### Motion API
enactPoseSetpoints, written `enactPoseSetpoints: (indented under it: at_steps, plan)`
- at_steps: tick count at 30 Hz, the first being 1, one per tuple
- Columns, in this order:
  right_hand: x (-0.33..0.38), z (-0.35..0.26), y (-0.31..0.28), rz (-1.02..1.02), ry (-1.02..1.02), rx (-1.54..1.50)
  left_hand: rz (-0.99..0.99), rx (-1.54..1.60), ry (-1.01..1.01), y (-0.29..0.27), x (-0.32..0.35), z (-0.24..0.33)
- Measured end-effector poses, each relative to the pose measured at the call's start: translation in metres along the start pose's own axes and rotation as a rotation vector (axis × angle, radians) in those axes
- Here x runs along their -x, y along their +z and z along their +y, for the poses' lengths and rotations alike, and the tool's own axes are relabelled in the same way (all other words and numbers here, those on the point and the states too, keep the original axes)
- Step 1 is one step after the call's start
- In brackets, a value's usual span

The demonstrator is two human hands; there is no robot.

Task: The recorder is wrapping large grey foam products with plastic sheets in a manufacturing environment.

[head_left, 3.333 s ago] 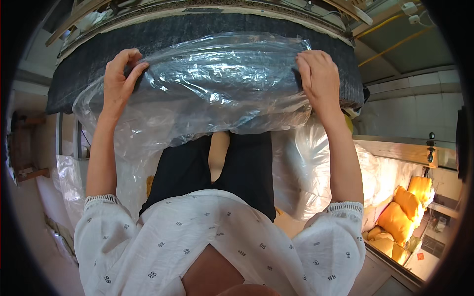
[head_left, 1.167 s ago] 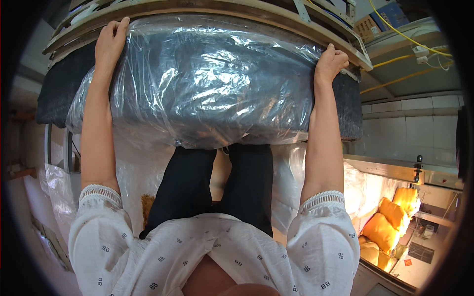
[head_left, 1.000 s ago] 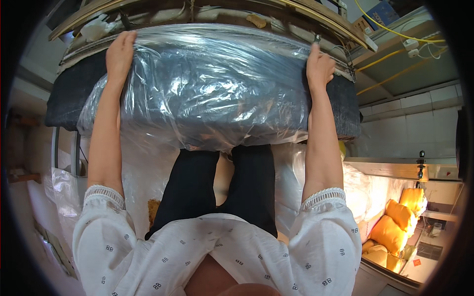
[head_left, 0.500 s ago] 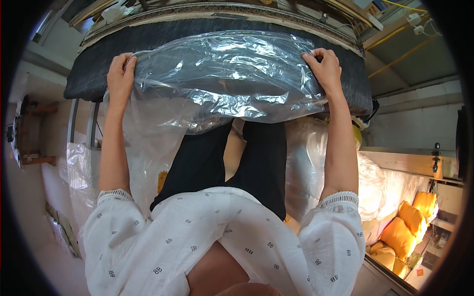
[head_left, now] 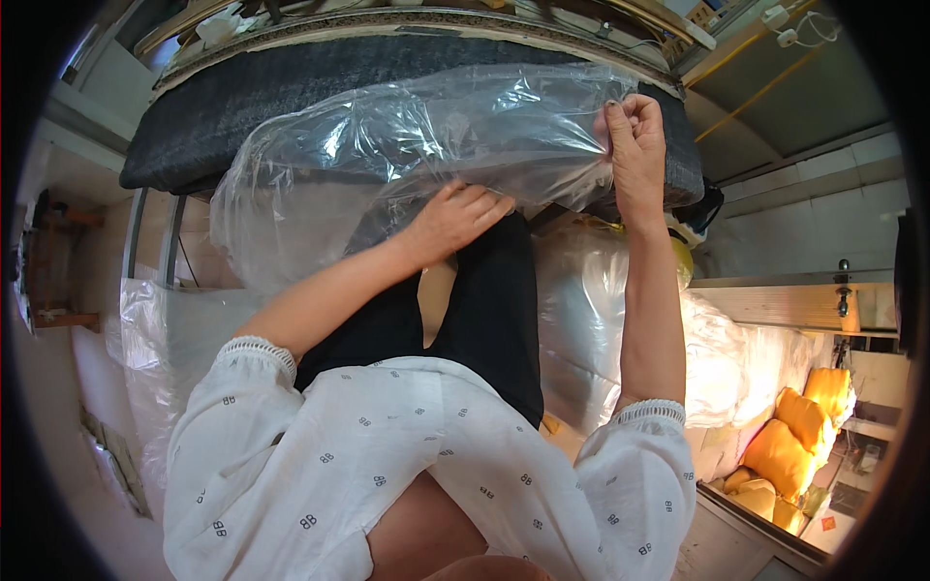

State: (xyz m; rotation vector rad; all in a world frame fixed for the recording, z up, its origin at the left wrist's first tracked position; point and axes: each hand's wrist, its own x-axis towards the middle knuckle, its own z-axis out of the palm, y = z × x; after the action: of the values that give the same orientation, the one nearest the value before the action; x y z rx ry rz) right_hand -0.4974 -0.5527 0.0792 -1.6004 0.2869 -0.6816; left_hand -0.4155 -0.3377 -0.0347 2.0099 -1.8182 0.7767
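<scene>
A large sheet or bag of clear plastic film (head_left: 387, 131) lies wrinkled over the front of a dark padded surface, its near edge hanging toward my lap. My right hand (head_left: 636, 145) is closed on the film near its right end, thumb and fingers pinching it. The film gathers into creases toward that grip. Near the middle of the film's lower edge, over my lap, lies my left hand (head_left: 463, 221). Its fingers are stretched out and slightly bent, touching the film; the fingertips are partly hard to make out.
The dark padded surface (head_left: 179, 145) runs across in front of me, with a ledge behind it. More clear film (head_left: 581, 320) hangs down at my right. Yellow-orange bundles (head_left: 783, 460) sit at the lower right. A yellow cable (head_left: 746, 111) runs at the upper right.
My left hand has let go of the film's left end and moved right and nearer, to the middle of its lower edge. The left end has dropped and slackened. My right hand keeps its grip.
</scene>
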Motion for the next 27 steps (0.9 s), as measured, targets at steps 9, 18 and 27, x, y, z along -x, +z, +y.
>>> enactPoseSetpoints:
  at_steps: [9,18,27]
  plan:
    - [0.001,-0.024,-0.017,0.011,-0.239,0.071,0.071,0.42,0.099,-0.075,0.001,-0.03]
    - [0.041,-0.082,0.027,-0.137,-0.085,-0.01,1.013,1.108,-1.154,-0.189,0.05,-0.105]
    - [0.076,-0.109,0.053,-0.287,-0.181,0.152,0.287,0.433,-0.256,-0.222,-0.036,-0.066]
